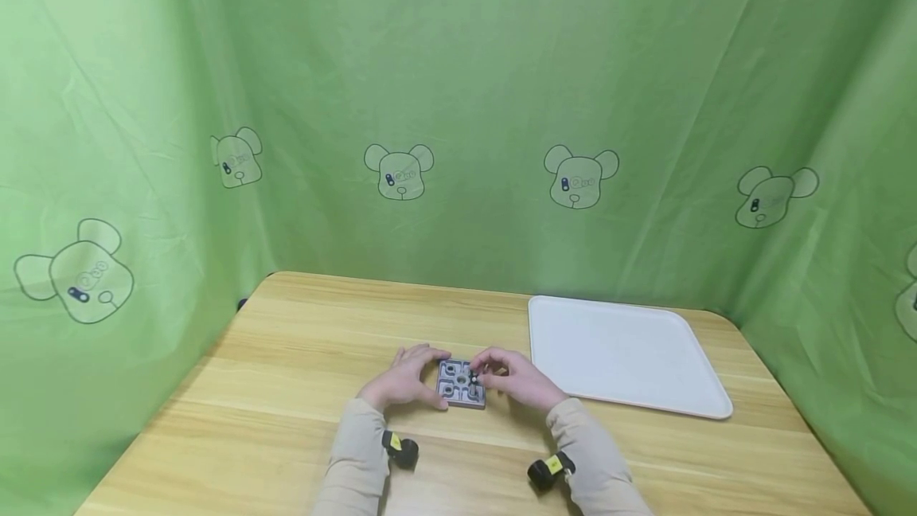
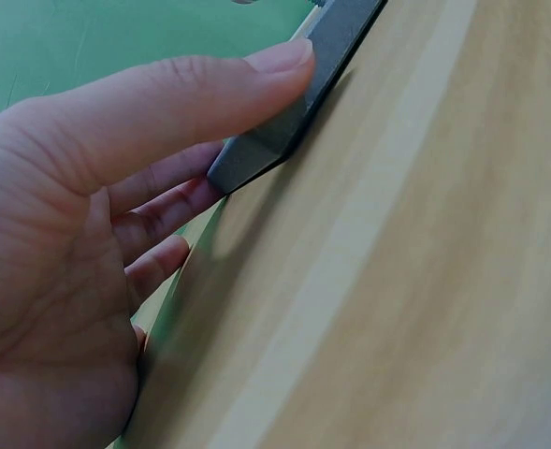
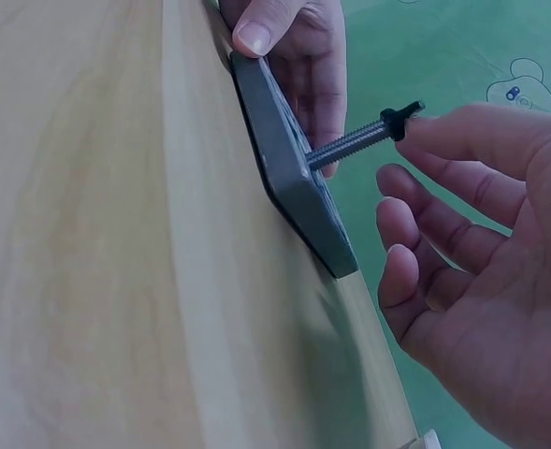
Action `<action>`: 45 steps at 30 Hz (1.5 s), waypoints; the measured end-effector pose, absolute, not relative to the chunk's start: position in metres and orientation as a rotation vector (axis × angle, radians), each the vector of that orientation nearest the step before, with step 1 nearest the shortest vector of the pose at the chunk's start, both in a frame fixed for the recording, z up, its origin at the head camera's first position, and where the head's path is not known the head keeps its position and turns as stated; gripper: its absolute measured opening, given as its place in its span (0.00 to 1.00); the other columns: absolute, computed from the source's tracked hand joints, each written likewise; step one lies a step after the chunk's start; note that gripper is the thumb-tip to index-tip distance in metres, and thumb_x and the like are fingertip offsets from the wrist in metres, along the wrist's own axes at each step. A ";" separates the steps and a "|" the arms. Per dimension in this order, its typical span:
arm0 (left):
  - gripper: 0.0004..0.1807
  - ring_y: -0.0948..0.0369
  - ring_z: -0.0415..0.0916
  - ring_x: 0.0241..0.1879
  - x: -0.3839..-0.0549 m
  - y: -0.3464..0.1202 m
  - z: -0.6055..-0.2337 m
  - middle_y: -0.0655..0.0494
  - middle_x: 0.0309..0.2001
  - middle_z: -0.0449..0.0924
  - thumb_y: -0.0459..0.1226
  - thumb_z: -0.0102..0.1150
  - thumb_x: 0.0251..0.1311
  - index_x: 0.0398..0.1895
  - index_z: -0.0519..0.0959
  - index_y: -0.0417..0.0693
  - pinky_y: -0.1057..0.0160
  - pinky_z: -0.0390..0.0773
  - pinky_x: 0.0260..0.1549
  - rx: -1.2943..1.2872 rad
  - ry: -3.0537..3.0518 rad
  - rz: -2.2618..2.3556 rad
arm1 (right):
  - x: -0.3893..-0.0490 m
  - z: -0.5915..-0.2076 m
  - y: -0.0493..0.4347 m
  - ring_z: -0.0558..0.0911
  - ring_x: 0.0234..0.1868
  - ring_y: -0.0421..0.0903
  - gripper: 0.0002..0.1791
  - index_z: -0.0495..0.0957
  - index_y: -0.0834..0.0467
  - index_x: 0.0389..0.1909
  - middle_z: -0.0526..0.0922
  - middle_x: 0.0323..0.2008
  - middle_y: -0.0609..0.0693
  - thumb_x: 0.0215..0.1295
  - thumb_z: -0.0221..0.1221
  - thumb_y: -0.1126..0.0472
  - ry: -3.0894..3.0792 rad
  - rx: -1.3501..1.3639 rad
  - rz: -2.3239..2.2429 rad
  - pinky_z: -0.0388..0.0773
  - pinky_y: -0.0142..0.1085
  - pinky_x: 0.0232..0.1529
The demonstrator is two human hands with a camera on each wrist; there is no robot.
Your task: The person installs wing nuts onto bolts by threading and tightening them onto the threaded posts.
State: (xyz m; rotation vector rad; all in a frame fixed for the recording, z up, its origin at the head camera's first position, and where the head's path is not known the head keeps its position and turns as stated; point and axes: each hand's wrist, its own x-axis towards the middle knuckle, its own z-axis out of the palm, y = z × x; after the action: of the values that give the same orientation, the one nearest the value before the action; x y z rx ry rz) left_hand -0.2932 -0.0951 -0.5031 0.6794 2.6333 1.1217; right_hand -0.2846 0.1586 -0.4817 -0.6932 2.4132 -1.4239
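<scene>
A small square grey plate [image 1: 460, 399] with recessed corner holes lies on the wooden table. My left hand [image 1: 404, 380] grips it from the left side, thumb on the near edge and fingers on the far edge. In the left wrist view, that thumb presses the dark side of the plate [image 2: 342, 42]. A threaded bolt with a black winged head [image 3: 355, 143] stands up out of the plate's right part in the right wrist view. Thumb and index finger of my right hand [image 1: 521, 380] pinch its head; the other fingers are curled beside it. The bolt's lower end is hidden in the plate.
A white rectangular tray [image 1: 623, 349] lies at the back right of the wooden table [image 1: 236, 436], just beyond my right hand. Green curtains [image 1: 487, 86] with bear-head prints stand behind and on both sides. A black strap-mounted device sits on each wrist.
</scene>
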 end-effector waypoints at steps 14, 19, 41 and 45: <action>0.48 0.44 0.50 0.75 -0.291 -0.095 -0.502 0.47 0.71 0.64 0.46 0.77 0.36 0.67 0.69 0.52 0.37 0.34 0.75 0.700 2.643 1.106 | -0.270 -0.465 0.147 0.75 0.38 0.46 0.14 0.78 0.67 0.48 0.80 0.41 0.61 0.61 0.60 0.67 2.444 -0.708 -1.386 0.79 0.36 0.33; 0.48 0.46 0.50 0.75 -0.292 -0.095 -0.502 0.48 0.71 0.64 0.47 0.77 0.36 0.67 0.69 0.54 0.38 0.34 0.75 0.695 2.647 1.098 | -0.271 -0.470 0.145 0.75 0.38 0.46 0.12 0.78 0.65 0.45 0.80 0.40 0.58 0.61 0.61 0.65 2.461 -0.698 -1.378 0.77 0.32 0.32; 0.49 0.44 0.50 0.75 -0.291 -0.094 -0.502 0.46 0.71 0.64 0.46 0.78 0.35 0.67 0.68 0.52 0.37 0.33 0.75 0.688 2.627 1.133 | -0.282 -0.482 0.152 0.76 0.39 0.45 0.15 0.77 0.59 0.46 0.80 0.39 0.53 0.63 0.61 0.55 2.469 -0.652 -1.426 0.79 0.36 0.35; 0.49 0.44 0.50 0.75 -0.291 -0.094 -0.502 0.46 0.71 0.64 0.46 0.78 0.35 0.67 0.68 0.50 0.37 0.34 0.75 0.690 2.624 1.148 | -0.284 -0.480 0.156 0.77 0.41 0.48 0.14 0.77 0.59 0.47 0.81 0.42 0.55 0.67 0.58 0.55 2.474 -0.621 -1.456 0.79 0.40 0.37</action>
State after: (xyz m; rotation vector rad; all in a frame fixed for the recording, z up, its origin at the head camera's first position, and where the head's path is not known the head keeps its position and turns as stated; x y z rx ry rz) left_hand -0.2915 -0.0939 -0.5023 0.6905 2.6239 1.1476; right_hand -0.2836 0.1564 -0.4802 -0.6207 2.4738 -1.4557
